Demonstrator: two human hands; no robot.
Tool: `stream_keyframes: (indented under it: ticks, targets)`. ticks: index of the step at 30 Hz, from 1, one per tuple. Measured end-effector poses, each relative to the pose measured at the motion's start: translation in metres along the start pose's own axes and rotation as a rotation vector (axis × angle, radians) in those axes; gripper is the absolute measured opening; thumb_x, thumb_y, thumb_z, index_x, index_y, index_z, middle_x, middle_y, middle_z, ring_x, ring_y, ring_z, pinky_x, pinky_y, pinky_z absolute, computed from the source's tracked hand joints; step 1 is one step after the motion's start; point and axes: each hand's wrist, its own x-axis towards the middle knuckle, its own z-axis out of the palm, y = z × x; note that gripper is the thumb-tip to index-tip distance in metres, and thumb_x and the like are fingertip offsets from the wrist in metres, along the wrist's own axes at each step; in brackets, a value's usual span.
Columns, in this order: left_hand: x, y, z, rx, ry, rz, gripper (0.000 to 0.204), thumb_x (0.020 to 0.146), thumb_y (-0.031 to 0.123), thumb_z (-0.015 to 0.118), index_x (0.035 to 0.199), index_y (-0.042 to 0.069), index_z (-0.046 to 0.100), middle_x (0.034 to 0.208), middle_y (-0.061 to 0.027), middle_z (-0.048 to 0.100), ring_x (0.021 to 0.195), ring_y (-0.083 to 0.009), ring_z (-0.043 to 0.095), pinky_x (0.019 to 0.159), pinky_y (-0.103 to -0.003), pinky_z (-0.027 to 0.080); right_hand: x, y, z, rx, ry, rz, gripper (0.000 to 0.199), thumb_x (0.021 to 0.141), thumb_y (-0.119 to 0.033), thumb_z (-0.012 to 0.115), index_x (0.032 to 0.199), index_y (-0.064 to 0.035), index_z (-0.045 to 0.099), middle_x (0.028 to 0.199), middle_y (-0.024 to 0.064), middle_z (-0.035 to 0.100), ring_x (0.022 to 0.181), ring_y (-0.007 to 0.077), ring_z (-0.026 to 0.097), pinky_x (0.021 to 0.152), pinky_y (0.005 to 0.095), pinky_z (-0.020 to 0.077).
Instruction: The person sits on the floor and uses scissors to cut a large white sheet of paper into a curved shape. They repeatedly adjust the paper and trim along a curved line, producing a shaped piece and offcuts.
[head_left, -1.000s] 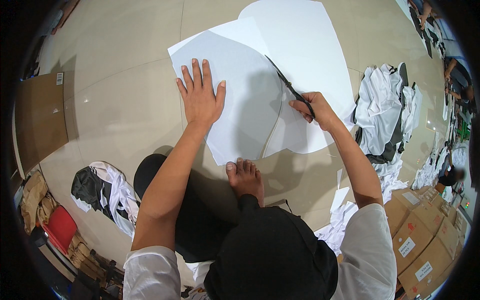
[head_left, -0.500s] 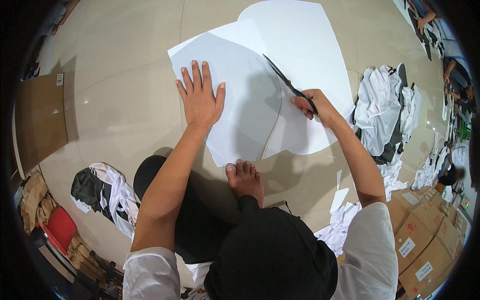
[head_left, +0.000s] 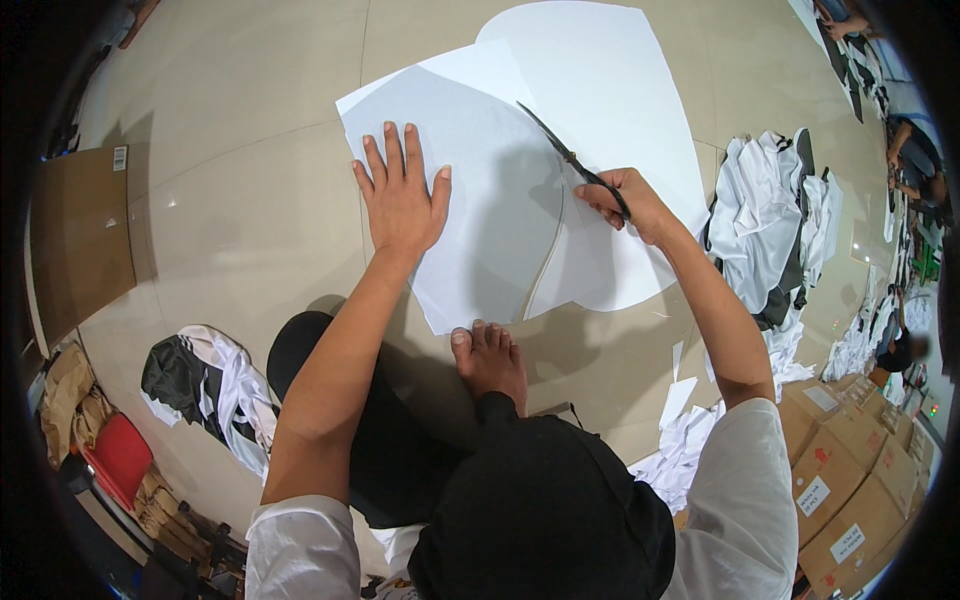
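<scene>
My left hand (head_left: 401, 200) lies flat with spread fingers on a grey pattern-shaped sheet (head_left: 455, 220) with a curved right edge. Beneath that sheet is a white sheet (head_left: 490, 65), showing at the top and along the right side. Black scissors (head_left: 565, 155) are gripped by their handles in my right hand (head_left: 628, 207). Their blades look closed and point up and left, over the curved edge. A slit runs along the lower part of that curve. Farther back, a larger white sheet (head_left: 630, 90) lies partly under these. My bare foot (head_left: 488, 360) touches the sheets' lower edge.
White and dark cloth pieces (head_left: 755, 220) are heaped on the floor at right, with white scraps (head_left: 685, 450) nearer me. Cardboard boxes (head_left: 845, 480) are stacked at lower right. Another cloth bundle (head_left: 210, 385) and a brown carton (head_left: 85, 240) are at left. Other people sit far right.
My right hand has moved slightly up and left with the scissors, so the blade tips sit farther over the grey sheet. My left hand and the sheets have stayed put.
</scene>
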Motion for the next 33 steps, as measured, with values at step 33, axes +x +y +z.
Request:
stream_keyframes:
  ticks: [33]
  targets:
    - [0.001,0.0,0.002,-0.02,0.016,0.003,0.082,0.115,0.054,0.043,0.178,0.007,0.024,0.185,-0.0241,0.019,0.17,-0.0521,0.009,0.136,-0.069,0.005,0.008,-0.003,-0.024,-0.207,-0.038,-0.015,0.042,0.094,-0.022,0.087,0.063,-0.0126,0.06,0.054,-0.004,0.05,0.046,0.0066,0.042,0.047,0.0267,0.0301]
